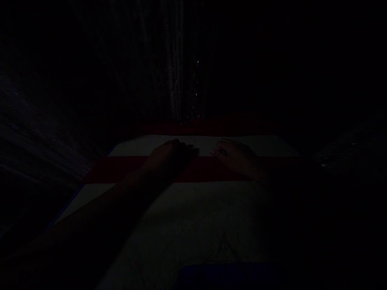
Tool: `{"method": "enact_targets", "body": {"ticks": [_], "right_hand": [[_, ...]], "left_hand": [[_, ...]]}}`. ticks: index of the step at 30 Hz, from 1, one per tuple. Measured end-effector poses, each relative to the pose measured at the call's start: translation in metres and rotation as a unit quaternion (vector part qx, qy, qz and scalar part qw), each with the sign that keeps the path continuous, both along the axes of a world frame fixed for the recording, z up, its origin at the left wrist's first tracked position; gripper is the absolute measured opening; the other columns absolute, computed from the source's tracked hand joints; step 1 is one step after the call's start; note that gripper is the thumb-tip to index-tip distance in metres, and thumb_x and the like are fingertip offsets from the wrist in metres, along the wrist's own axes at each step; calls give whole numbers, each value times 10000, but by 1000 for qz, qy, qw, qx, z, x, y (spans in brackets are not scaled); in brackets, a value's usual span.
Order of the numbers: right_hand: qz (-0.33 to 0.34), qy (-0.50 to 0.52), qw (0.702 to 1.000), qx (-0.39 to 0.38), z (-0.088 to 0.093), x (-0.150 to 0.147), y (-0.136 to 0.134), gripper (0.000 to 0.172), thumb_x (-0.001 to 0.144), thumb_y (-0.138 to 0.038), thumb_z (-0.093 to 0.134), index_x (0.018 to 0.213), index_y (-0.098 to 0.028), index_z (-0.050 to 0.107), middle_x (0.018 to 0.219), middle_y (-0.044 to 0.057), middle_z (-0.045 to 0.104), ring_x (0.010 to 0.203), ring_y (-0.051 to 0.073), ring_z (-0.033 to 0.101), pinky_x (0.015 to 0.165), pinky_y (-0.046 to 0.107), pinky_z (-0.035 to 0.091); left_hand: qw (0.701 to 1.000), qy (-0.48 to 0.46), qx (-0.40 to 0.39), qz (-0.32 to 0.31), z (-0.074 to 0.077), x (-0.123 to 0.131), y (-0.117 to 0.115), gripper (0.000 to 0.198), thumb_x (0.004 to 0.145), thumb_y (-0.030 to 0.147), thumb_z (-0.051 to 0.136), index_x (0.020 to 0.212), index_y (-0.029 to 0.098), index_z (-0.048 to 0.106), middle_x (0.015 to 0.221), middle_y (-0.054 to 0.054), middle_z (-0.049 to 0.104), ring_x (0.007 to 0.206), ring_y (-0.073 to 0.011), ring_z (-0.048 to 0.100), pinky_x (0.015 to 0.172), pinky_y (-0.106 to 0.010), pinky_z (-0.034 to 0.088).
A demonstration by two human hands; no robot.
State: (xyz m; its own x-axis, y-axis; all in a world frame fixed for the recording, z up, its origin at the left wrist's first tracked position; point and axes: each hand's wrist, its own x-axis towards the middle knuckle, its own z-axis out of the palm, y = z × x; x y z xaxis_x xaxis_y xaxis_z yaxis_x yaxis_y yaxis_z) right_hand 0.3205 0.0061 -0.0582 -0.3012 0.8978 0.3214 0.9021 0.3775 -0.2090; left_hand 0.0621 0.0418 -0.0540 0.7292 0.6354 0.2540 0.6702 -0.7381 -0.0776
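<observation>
Toward six o'clock from the view's middle, pale cloth (205,209) crossed by a red band (208,171), spread mostly flat, perhaps to keep the stripes straight. Just off centre at nine o'clock, left hand (169,153) lowered over the far pale strip (272,146) and red band, fingers lost in shadow; cannot tell whether pinched on fabric or merely resting. Just off centre at three o'clock, right hand (234,155) with fingers curled in near the thumb; cannot tell whether any fabric sits between them. Set well apart from each other, probably to steady the strip at two places. Out at eight o'clock, blue edge (66,204); low at six, blue patch (223,278). Up at twelve, glinting strands (177,80), seemingly hung beyond the cloth. Elsewhere, too dark to make out.
</observation>
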Motion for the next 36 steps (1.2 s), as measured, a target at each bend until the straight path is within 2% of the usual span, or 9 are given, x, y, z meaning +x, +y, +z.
{"method": "enact_targets", "body": {"ticks": [3,6,9,12,16,20,23,29,36], "right_hand": [[4,-12,1000,14,0,-1,-1,307,1030,-425,471,841,-205,571,968,47,643,833,185,578,711,322,378],[-21,-7,1000,10,-1,-1,-1,279,1026,-437,484,900,-213,591,963,33,663,811,176,585,675,309,359],[-63,-6,998,-21,-1,-2,-2,343,1030,-503,458,896,-221,601,888,21,672,718,162,567,611,303,315],[-56,-32,998,-27,2,-3,-3,409,1047,-514,404,856,-214,605,901,34,677,739,173,575,629,314,313],[-56,-40,997,-34,6,-4,-3,447,1066,-507,346,870,-212,617,922,51,687,794,196,602,668,327,335],[-88,-35,994,-52,6,-3,-3,489,1050,-584,333,930,-234,653,871,52,692,746,197,600,661,322,343],[-82,-35,995,-51,5,0,-2,532,1037,-627,334,913,-237,674,870,57,702,750,198,606,662,319,350],[-79,3,994,-70,5,5,1,575,1016,-670,349,832,-236,677,819,32,691,712,187,597,633,320,329],[-105,-10,992,-67,4,9,4,545,989,-673,412,760,-235,640,744,12,643,655,174,552,604,315,312]], "left_hand": [[1000,-4,15,-2,0,0,-1,539,1110,483,251,1252,233,707,1039,-99,717,930,-263,630,777,-377,471],[999,-4,37,-4,-2,0,1,521,1112,475,276,1238,229,718,1012,-92,726,923,-262,629,762,-369,465],[999,-2,46,-21,-6,-1,5,484,1114,446,291,1260,252,709,1098,-81,724,926,-257,632,773,-367,461],[998,0,44,-39,-7,-1,6,433,1114,395,311,1309,279,680,1127,-76,715,948,-249,642,797,-359,458],[1000,-9,12,-4,-1,1,0,412,1103,428,353,1262,274,701,1028,-86,703,976,-251,648,771,-329,456],[996,-48,-40,63,4,3,-8,491,1079,559,368,1196,226,709,1033,-90,703,928,-232,653,768,-309,471],[989,-75,-85,96,8,4,-12,525,1055,627,389,1180,221,698,1065,-85,710,905,-218,665,765,-293,483],[982,-91,-119,112,14,3,-18,511,1054,616,412,1120,210,715,1080,-97,714,945,-225,688,790,-283,506],[982,-97,-117,113,9,4,-14,532,1043,648,409,1117,218,714,1076,-86,716,929,-218,687,804,-294,514]]}}
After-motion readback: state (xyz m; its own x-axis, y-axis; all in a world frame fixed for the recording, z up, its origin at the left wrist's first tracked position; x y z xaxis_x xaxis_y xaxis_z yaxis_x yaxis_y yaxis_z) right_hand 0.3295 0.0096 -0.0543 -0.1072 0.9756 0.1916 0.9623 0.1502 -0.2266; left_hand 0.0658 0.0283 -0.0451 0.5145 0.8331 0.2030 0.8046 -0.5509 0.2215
